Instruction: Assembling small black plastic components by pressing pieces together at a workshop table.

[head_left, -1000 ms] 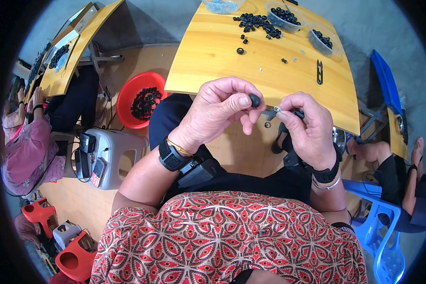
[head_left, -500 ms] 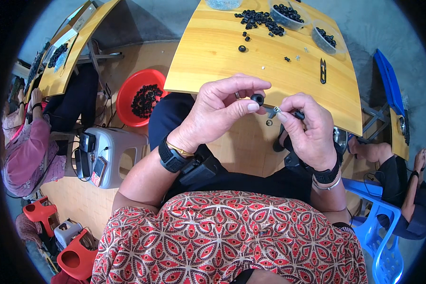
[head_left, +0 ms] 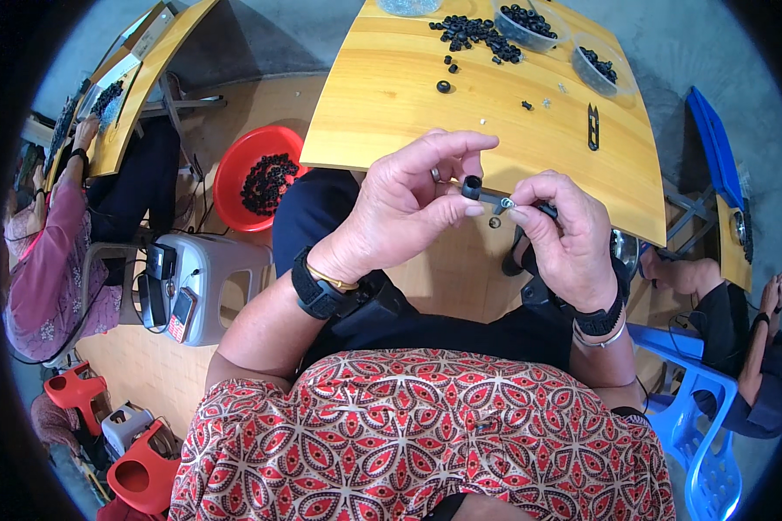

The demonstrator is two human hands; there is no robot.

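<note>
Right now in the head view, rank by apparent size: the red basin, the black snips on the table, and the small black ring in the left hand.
1. red basin
2. black snips
3. small black ring, pinched in the left hand; it sits nearer the camera, yet looks smallest.

Small black ring (head_left: 471, 185) between fingers (head_left: 460, 208)

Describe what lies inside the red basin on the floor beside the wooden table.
The red basin holds a heap of small black parts covering its middle; whatever lies beneath the heap is hidden.
</note>
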